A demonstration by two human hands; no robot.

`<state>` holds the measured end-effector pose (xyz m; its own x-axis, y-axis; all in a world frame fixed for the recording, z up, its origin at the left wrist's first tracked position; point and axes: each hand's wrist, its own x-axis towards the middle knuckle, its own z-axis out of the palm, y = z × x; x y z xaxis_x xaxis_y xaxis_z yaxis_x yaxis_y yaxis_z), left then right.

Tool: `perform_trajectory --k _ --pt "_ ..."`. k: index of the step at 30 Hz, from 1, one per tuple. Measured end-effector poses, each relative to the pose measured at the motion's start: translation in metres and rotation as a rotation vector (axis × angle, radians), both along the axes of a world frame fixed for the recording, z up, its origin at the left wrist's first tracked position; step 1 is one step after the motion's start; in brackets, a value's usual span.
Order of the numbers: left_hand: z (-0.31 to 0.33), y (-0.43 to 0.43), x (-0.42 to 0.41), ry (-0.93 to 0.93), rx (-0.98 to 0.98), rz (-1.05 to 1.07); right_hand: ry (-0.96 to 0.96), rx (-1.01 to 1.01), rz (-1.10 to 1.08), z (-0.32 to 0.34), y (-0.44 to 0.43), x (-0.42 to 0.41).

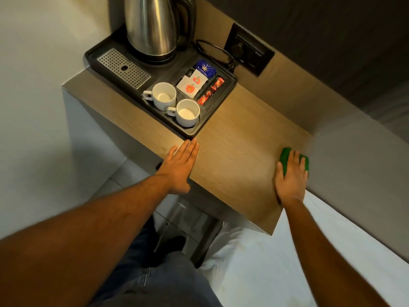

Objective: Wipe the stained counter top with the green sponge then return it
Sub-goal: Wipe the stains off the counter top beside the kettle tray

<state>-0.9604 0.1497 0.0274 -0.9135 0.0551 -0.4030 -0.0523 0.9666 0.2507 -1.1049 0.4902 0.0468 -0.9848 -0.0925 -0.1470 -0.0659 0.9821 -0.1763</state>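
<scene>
The green sponge lies on the wooden counter top near its right end, close to the grey side wall. My right hand lies flat on top of it, fingers spread over the sponge, covering most of it. My left hand rests flat on the counter's front edge, fingers straight and together, just in front of the black tray's corner. It holds nothing. I cannot make out a stain on the wood.
A black tray at the counter's left holds a steel kettle, two white cups, sachets and a drip grate. A wall socket with a cord sits behind. White bedding lies below right.
</scene>
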Motion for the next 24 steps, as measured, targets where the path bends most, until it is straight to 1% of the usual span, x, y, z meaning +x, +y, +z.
perform_trajectory --k 2,4,7,10,12,15,17,18,21,24 --pt "-0.002 0.000 0.000 0.000 0.003 0.006 -0.016 0.015 -0.061 0.006 -0.030 -0.045" --pt "-0.004 0.000 -0.001 0.005 0.012 0.014 -0.012 0.020 -0.073 0.008 -0.064 -0.077" --pt "-0.006 0.001 -0.001 0.024 0.034 0.022 0.000 -0.019 -0.011 0.010 -0.116 -0.085" --pt "-0.007 0.000 0.004 0.062 0.077 0.037 0.005 -0.059 0.137 0.005 -0.160 -0.049" --pt "-0.007 -0.001 0.007 0.116 0.145 0.052 0.025 -0.094 0.235 -0.002 -0.184 -0.003" --pt "-0.009 -0.002 0.015 0.236 0.271 0.099 0.001 -0.173 0.381 -0.017 -0.208 0.084" --pt "-0.012 -0.007 0.027 0.279 0.338 0.147 -0.026 -0.170 0.445 -0.028 -0.214 0.130" --pt "-0.014 -0.010 0.035 0.286 0.339 0.145 -0.035 -0.165 0.451 -0.031 -0.215 0.145" --pt "-0.013 -0.023 0.051 0.263 0.305 0.090 -0.084 -0.187 0.432 -0.029 -0.217 0.153" --pt "-0.002 -0.026 0.054 0.256 0.257 0.080 -0.096 -0.157 0.494 -0.022 -0.211 0.150"
